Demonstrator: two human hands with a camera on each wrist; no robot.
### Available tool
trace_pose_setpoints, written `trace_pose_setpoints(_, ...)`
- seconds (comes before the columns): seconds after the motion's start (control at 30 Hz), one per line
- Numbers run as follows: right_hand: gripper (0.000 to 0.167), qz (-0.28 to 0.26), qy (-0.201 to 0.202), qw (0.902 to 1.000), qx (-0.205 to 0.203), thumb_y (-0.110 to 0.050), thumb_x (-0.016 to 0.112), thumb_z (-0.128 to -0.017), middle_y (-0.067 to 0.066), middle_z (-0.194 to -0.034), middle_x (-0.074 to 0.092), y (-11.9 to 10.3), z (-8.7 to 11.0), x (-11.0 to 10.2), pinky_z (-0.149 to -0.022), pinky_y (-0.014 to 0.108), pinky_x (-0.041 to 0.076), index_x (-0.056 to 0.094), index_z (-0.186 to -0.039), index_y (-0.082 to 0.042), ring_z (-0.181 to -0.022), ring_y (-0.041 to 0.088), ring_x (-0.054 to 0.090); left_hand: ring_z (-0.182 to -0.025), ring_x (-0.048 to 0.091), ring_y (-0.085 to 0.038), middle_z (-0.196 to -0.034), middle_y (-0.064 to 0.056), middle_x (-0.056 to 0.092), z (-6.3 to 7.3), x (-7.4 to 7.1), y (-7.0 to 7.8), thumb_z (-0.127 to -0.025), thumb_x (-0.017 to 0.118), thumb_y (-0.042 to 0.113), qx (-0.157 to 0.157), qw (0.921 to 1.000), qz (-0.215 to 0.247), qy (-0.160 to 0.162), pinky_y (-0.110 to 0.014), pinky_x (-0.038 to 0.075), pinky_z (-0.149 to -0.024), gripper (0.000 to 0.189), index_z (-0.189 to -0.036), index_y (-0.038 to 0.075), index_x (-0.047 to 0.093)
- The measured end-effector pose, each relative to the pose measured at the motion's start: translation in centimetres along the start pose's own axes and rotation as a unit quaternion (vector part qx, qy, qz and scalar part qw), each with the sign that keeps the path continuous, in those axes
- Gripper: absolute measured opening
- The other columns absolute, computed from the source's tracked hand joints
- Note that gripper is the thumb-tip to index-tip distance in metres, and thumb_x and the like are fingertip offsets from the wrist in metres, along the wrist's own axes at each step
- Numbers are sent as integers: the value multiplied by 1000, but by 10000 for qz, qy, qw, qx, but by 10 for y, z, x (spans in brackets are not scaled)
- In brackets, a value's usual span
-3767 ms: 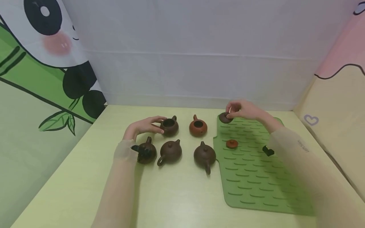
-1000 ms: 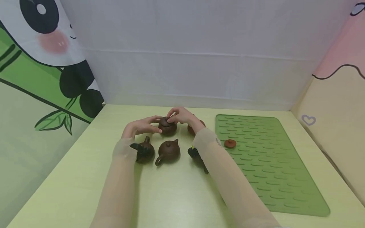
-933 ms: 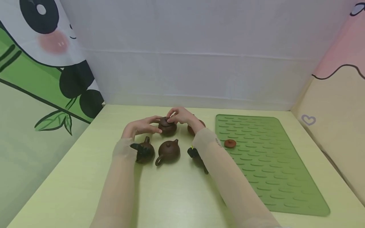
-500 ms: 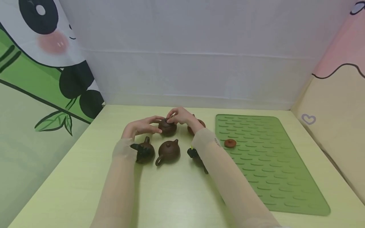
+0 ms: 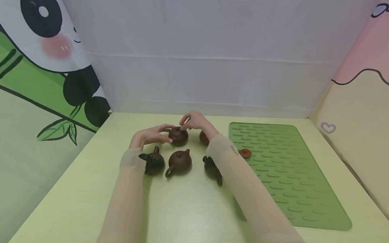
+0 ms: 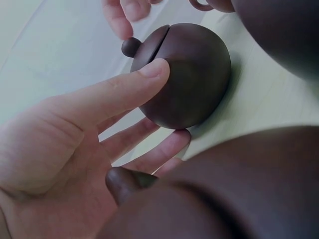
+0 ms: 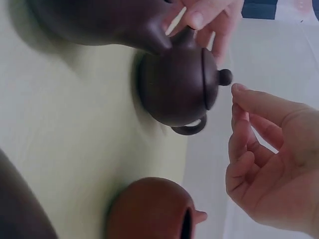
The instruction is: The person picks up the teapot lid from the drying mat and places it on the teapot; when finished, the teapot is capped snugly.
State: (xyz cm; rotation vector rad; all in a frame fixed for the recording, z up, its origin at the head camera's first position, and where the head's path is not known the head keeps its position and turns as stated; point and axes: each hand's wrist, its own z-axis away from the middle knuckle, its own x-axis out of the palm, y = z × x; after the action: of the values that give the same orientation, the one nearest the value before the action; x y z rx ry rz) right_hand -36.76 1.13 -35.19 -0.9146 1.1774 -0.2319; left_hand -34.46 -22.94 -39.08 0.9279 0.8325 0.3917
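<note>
A dark brown teapot (image 5: 178,136) stands in the back row with its lid (image 7: 211,79) seated on top. My left hand (image 5: 153,134) holds its left side; in the left wrist view the thumb lies on the body and the fingers reach round behind. Just off the lid's knob (image 7: 225,77), my right hand (image 5: 196,121) hovers with a small gap and nothing between its loosely bent fingers. To the right, a reddish-brown teapot (image 7: 149,209) without its lid is partly hidden by the right wrist in the head view. Its likely match, a reddish lid (image 5: 245,153), lies on the green mat.
In front stand a dark teapot (image 5: 155,163) beneath the left wrist, another lidded teapot (image 5: 180,162) in the middle, and a third (image 5: 212,170) partly behind the right forearm. A green textured mat (image 5: 304,189) covers the table's right side. A pale cloth wall (image 5: 212,84) closes the back.
My right hand brought the dark lid leftward from over the mat onto the dark teapot, pressed it level, then let go and rose slightly. My left hand has stayed at the teapot.
</note>
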Motion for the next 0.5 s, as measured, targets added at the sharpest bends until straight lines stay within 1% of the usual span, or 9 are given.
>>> trace_pose_setpoints(0.1,21,-75,59,10000,-15,-20,73,-89,9,-107,74,-1,5,-11,-84,36,49,72,-110,-15,-98,29,64,-147,29,-38,-164,-17,15,0,1,0,-95,65,20,6,10000,-23,11,-56,27,-120,75,-156,18,22)
trace_pose_setpoints(0.2,21,-68,162,9997,-185,-21,72,-90,10,-104,74,-1,14,-24,-81,37,49,71,-111,-15,-99,31,63,-148,27,-38,-164,-18,15,1,1,1,-95,65,20,-12,10000,-40,23,-55,28,-120,75,-156,18,22)
trace_pose_setpoints(0.3,22,-67,271,9988,-392,-19,71,-90,10,-101,72,1,24,-39,-77,34,50,71,-111,-13,-94,29,63,-149,26,-38,-164,-18,15,1,2,4,-95,66,20,-46,9999,-89,21,-54,29,-120,75,-156,18,22)
trace_pose_setpoints(0.4,22,-62,474,9973,-562,-18,72,-89,8,-95,71,6,34,-56,-72,30,48,71,-110,-12,-86,24,62,-149,26,-39,-164,-19,15,3,3,7,-94,66,20,-65,9998,-167,30,-54,30,-119,76,-156,18,22)
trace_pose_setpoints(0.5,21,-18,727,9948,-715,-17,73,-89,6,-89,68,11,46,-73,-70,31,48,71,-109,-12,-80,20,60,-149,25,-40,-164,-19,14,5,3,10,-95,65,18,-122,9997,-197,45,-53,31,-119,76,-156,17,21)
